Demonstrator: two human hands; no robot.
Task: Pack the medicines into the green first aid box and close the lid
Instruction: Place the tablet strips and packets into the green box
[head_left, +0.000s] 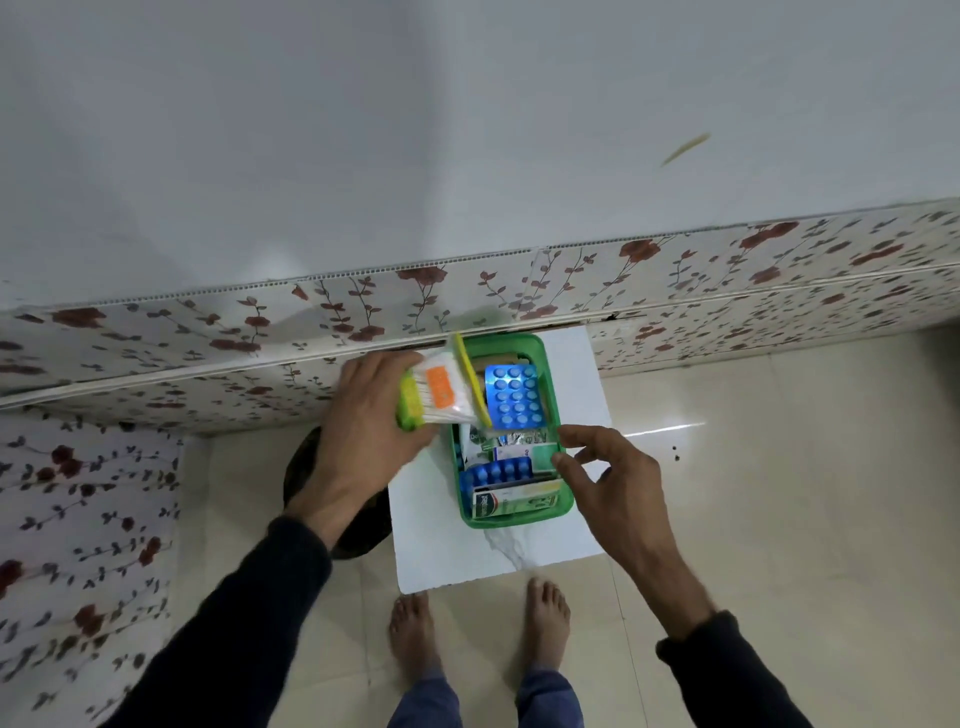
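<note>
In the head view, the green first aid box (511, 431) is seen lying open on a white board (441, 525), which rests on the tiled floor close against a floral-patterned bed base (675, 291). The box is already well filled: a blue blister pack (514, 396) is laid across the far half, a second blue blister strip (501, 472) lies nearer, silver foil strips and small cartons are wedged between them, and a white-and-green carton (519, 503) is set along the near wall. No loose medicines can be made out on the board or on the floor around it, so packing is judged to be nearly finished.

The left hand (363, 431) is held at the box's left edge, its grip closed around a pack with a lime-green end and an orange label (434, 397), somewhat blurred. This pack is held tilted over the left rim, beside a yellow-edged part standing up there, which may be the raised lid (470, 379), though that cannot be told for certain. The right hand (608, 467) is seen at the box's right rim with its fingers apart and lightly curled; nothing is held in it, and whether the fingertips touch the rim cannot be told.

What remains, by this judgement, is for the held pack to be placed inside and the lid to be brought down and shut. The contents stand high, so some pressing flat may be needed.
</note>
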